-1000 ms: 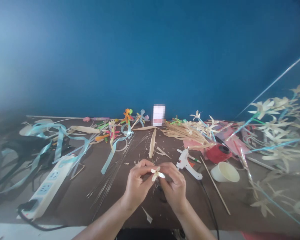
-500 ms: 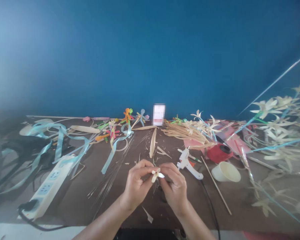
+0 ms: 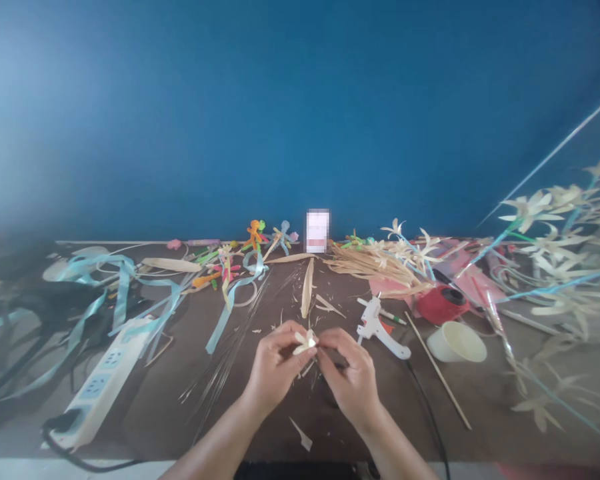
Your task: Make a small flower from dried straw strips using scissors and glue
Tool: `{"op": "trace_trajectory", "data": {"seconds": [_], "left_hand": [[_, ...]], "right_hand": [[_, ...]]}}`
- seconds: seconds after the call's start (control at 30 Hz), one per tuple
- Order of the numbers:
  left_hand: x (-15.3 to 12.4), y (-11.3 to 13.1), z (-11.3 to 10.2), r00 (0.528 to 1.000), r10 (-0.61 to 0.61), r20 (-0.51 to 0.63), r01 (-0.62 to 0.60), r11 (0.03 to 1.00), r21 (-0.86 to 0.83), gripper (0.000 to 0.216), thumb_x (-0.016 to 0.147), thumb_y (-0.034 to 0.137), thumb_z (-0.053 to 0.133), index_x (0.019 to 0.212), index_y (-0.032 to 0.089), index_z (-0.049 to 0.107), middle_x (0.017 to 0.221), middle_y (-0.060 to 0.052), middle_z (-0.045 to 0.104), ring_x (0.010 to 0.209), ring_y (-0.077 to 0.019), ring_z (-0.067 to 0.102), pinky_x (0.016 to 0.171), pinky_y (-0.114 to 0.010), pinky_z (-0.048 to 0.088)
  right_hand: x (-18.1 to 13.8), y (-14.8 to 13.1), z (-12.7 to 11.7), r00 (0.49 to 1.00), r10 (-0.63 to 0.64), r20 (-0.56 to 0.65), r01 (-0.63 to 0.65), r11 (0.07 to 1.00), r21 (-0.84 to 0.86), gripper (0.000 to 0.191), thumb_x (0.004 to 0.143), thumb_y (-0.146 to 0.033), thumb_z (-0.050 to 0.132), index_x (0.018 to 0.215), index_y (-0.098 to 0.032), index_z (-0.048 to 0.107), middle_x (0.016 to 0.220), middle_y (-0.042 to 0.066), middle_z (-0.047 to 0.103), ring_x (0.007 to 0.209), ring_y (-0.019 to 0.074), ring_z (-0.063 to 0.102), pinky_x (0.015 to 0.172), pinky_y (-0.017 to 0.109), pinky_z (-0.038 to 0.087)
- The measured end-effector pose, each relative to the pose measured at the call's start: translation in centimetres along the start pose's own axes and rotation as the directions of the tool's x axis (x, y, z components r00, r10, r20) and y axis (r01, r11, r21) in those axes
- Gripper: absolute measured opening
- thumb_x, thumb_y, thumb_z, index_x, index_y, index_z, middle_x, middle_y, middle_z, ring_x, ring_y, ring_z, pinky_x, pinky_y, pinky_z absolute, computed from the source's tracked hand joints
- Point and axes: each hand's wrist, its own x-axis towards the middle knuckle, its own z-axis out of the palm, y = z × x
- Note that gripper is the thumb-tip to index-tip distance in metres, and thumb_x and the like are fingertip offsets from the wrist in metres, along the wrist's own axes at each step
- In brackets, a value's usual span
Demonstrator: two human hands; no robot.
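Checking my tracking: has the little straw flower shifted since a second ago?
Yes: the flower now sits slightly farther left of the glue gun.

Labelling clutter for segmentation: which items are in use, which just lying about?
In use: small cream straw flower, pinched between left hand and right hand.
Lying about: white plastic glue gun, cream paper cup, white power strip, pale blue ribbons, thin wooden stick.

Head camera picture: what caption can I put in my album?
Left hand and right hand pinch a small straw flower over a table, near blue ribbons and a glue gun.
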Motion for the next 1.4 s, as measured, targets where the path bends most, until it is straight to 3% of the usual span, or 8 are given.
{"op": "trace_trajectory", "data": {"seconds": [0.1, 0.2, 0.57, 0.83, 0.97, 1.07, 1.23, 1.4], "left_hand": [[0.1, -0.4, -0.1, 0.993, -0.114, 0.021, 0.116, 0.966, -0.229, 0.006, 0.071, 0.015, 0.063, 0.073, 0.018, 0.067, 0.072, -0.001, 0.053, 0.068, -0.0115, 0.050, 0.061, -0.021, 0.038], [0.1, -0.8, -0.2, 0.987, -0.151, 0.048, 0.158, 0.928, -0.337, 0.005, 0.069, 0.014, 0.065, 0.071, 0.017, 0.068, 0.073, 0.000, 0.052, 0.068, -0.0103, 0.048, 0.062, -0.020, 0.038], [0.2, -1.9, 0.1, 0.966, -0.258, -0.011, 0.224, 0.858, -0.463, 0.007, 0.062, 0.012, 0.070, 0.064, 0.018, 0.069, 0.075, -0.001, 0.065, 0.077, -0.0139, 0.056, 0.072, -0.023, 0.042], [3.4, -4.8, 0.7, 0.917, -0.392, -0.078, 0.287, 0.782, -0.553, 0.009, 0.058, 0.017, 0.073, 0.065, 0.013, 0.068, 0.068, -0.002, 0.066, 0.060, -0.0102, 0.057, 0.061, -0.022, 0.045], [4.0, -6.0, 0.2, 0.884, -0.445, -0.146, 0.292, 0.768, -0.570, 0.012, 0.056, 0.018, 0.074, 0.062, 0.012, 0.066, 0.068, -0.001, 0.064, 0.054, -0.0068, 0.053, 0.054, -0.018, 0.042], [4.1, -6.3, -0.3, 0.873, -0.458, -0.168, 0.285, 0.759, -0.586, 0.012, 0.056, 0.019, 0.074, 0.062, 0.013, 0.065, 0.073, -0.002, 0.064, 0.058, -0.0067, 0.053, 0.054, -0.018, 0.043], [4.0, -6.0, -1.0, 0.868, -0.464, -0.176, 0.275, 0.745, -0.608, 0.012, 0.056, 0.018, 0.074, 0.062, 0.013, 0.065, 0.074, -0.002, 0.064, 0.060, -0.0067, 0.053, 0.056, -0.018, 0.044], [3.6, -5.6, -2.0, 0.869, -0.454, -0.198, 0.240, 0.736, -0.633, 0.013, 0.056, 0.016, 0.074, 0.065, 0.013, 0.065, 0.073, -0.001, 0.063, 0.058, -0.0061, 0.052, 0.054, -0.018, 0.044]], "right_hand": [[0.0, -0.1, 0.2, 0.997, 0.074, 0.004, -0.074, 0.995, 0.070, 0.007, 0.077, -0.013, 0.054, 0.080, -0.018, 0.058, 0.076, 0.002, 0.058, 0.071, 0.0145, 0.056, 0.064, 0.025, 0.044], [0.1, -0.2, 0.6, 0.990, 0.143, 0.012, -0.144, 0.980, 0.137, 0.005, 0.077, -0.014, 0.054, 0.077, -0.017, 0.058, 0.072, 0.001, 0.056, 0.065, 0.0126, 0.054, 0.058, 0.022, 0.043], [0.4, -0.1, 1.0, 0.981, 0.191, -0.030, -0.183, 0.969, 0.167, 0.007, 0.075, -0.014, 0.054, 0.072, -0.017, 0.059, 0.071, 0.000, 0.058, 0.063, 0.0119, 0.054, 0.059, 0.021, 0.043], [3.1, 4.0, 1.4, 0.962, 0.271, -0.009, -0.267, 0.953, 0.145, 0.013, 0.077, -0.025, 0.052, 0.077, -0.016, 0.062, 0.071, 0.003, 0.064, 0.064, 0.0155, 0.060, 0.060, 0.025, 0.046], [4.3, 4.6, -1.0, 0.957, 0.284, -0.065, -0.282, 0.958, 0.042, 0.022, 0.077, -0.027, 0.053, 0.092, -0.016, 0.063, 0.085, 0.006, 0.067, 0.077, 0.0180, 0.061, 0.070, 0.028, 0.046], [4.0, 3.8, -3.6, 0.953, 0.294, -0.078, -0.301, 0.949, -0.098, 0.020, 0.078, -0.029, 0.050, 0.084, -0.016, 0.063, 0.077, 0.004, 0.066, 0.067, 0.0158, 0.059, 0.062, 0.026, 0.045], [0.8, 1.8, -6.4, 0.944, 0.284, 0.168, -0.188, 0.882, -0.432, 0.013, 0.078, -0.022, 0.050, 0.076, -0.020, 0.062, 0.068, -0.001, 0.064, 0.060, 0.0135, 0.057, 0.058, 0.023, 0.041], [-4.3, 1.7, -6.6, 0.828, 0.437, 0.351, -0.070, 0.702, -0.709, 0.015, 0.077, -0.021, 0.051, 0.069, -0.022, 0.062, 0.064, 0.000, 0.064, 0.062, 0.0161, 0.060, 0.057, 0.024, 0.037]]}}
